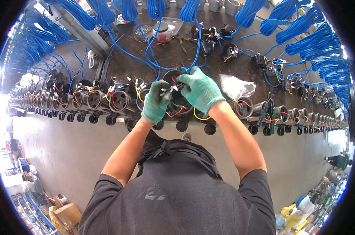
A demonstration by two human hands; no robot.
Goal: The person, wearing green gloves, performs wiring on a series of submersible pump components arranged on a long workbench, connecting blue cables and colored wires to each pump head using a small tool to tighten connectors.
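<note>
Both my hands wear green knit gloves and meet over the bench edge. My left hand is closed, its fingertips pinching a wire with small white connectors. My right hand grips the rim of a black round cap, with red wire showing at its face. A blue cable runs down from above to this cap. Below my hands stands an upright black cylindrical housing with red, yellow and blue wires coming out of its top. My fingers partly hide the cap and connectors.
Similar black housings line the bench edge on both sides. Coiled blue cables hang overhead. A clear plastic bag, a pair of black-handled pliers, a jar and wired caps lie about the dark bench.
</note>
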